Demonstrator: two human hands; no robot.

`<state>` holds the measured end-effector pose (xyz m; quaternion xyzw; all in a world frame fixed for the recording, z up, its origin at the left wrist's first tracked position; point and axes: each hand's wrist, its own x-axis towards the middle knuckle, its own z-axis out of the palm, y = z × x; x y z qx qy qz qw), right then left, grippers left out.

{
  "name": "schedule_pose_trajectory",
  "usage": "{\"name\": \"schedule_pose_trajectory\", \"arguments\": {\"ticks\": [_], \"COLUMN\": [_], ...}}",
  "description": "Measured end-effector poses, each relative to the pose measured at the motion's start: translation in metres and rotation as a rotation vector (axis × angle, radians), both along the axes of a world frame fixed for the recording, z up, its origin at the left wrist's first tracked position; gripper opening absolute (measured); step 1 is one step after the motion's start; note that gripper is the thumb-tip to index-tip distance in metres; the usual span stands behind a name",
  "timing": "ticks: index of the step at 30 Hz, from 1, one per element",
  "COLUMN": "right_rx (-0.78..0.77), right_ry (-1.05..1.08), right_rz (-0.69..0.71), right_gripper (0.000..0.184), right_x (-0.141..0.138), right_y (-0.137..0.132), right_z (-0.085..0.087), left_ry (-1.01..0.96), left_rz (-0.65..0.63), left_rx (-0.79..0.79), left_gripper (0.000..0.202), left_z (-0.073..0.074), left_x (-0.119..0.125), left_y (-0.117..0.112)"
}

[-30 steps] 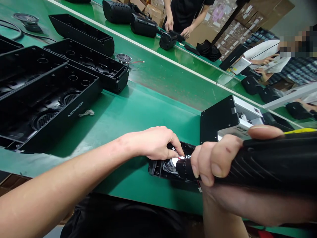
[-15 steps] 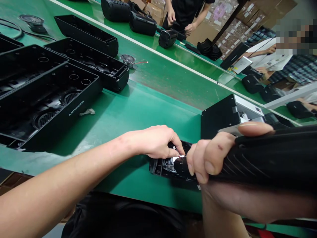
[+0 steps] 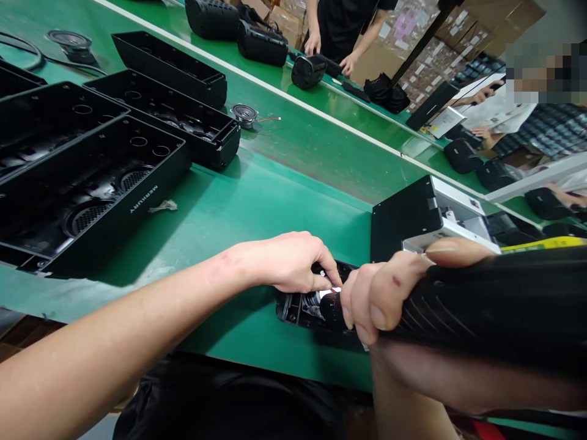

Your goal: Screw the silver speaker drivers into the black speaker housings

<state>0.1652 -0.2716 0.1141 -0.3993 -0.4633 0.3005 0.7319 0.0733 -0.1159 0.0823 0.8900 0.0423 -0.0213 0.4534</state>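
My left hand reaches down with thumb and index finger pinched on a small red wire with a white end. Just below those fingertips is a silvery speaker driver, seated in a long black speaker housing that lies on the green bench top. My right hand is wrapped round a thick black electric screwdriver. The tool slants in from the right, its nose down at the housing beside the driver. Its bit and the housing's right part are hidden.
Open black speaker cabinets stand at the left. A loose speaker with a red lead and another speaker lie farther back. A black-and-silver box sits behind my right hand. Co-workers stand beyond a white strip.
My right hand and the electric screwdriver have shifted slightly left. My left hand keeps its pinch in the same place. Across the bench, a co-worker's hands have lowered.
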Motion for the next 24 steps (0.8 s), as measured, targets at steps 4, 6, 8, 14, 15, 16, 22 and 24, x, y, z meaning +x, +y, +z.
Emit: {"name": "schedule_pose_trajectory", "arguments": {"ticks": [4,6,8,14,15,16,22,24], "right_rx": [-0.057,-0.047,-0.036,-0.019,-0.018,-0.016,-0.003,-0.046], "right_ry": [0.036,0.041,0.03,0.001,0.001,-0.006,-0.086,-0.079], "right_rz": [0.004,0.028,0.043,0.018,0.02,0.029,0.158,0.147], "right_gripper": [0.025,0.024,0.024,0.033,0.033,0.032,0.023,0.017], "right_x": [-0.005,-0.006,-0.008,-0.01,-0.009,-0.007,0.0,-0.001], "right_y": [-0.004,-0.004,-0.004,-0.002,-0.002,-0.002,-0.004,-0.009], "right_z": [0.001,-0.001,-0.004,-0.006,-0.006,-0.006,-0.004,-0.007], "left_ry": [-0.001,0.001,0.006,0.025,0.024,0.02,0.008,0.007], "left_rz": [0.012,0.018,0.026,0.045,0.048,0.052,0.055,0.05], "left_rx": [-0.008,-0.005,0.002,0.041,0.048,0.054,0.068,0.074], "left_gripper": [0.021,0.021,0.022,0.028,0.028,0.028,0.02,0.021], "left_z": [-0.001,-0.001,0.001,0.004,0.003,0.003,0.004,0.005], "left_x": [0.0,0.0,0.0,-0.001,-0.001,-0.001,-0.001,-0.001], "left_y": [-0.002,-0.002,-0.003,-0.006,-0.006,-0.007,-0.007,-0.007]}}
